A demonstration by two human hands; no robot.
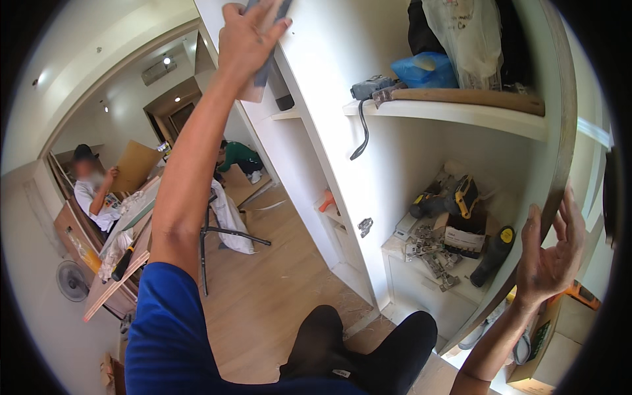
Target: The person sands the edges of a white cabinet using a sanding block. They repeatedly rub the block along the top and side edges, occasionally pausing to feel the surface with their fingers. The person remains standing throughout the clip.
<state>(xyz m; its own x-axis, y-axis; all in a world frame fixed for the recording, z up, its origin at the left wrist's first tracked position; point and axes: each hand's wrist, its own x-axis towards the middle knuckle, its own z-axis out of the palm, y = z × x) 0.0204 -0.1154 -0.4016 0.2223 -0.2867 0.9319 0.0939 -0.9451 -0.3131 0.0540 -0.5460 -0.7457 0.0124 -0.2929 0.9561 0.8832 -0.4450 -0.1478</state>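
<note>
**Sanding block pressed high on the cabinet's edge**

Sanding block (263, 62) is sitting under your left hand (249, 36), high up against the front edge of the white cabinet (329, 131), your fingers spreading flat over it and pinning it to the panel. Your left arm in its blue sleeve is reaching up across the picture.

Far off to the left, a person in a white shirt (92, 191) is sitting beside a workbench (122, 263), holding a brown board (135, 164); another person in a green top (237, 158) is crouching on the wooden floor (263, 296) further back.

Moving right, a hammer (461, 97) with a wooden handle is lying on the upper shelf next to a blue bag (424, 71) and a clear plastic bag (471, 39). On the shelf below, a yellow and black drill (451, 197) is resting near loose metal hinges (431, 253).

Your right hand (552, 253) is gripping the curved edge of the cabinet's side panel (559, 145), thumb in front and fingers loosely open behind it. An orange tool (582, 295) is lying just beyond that wrist.
</note>
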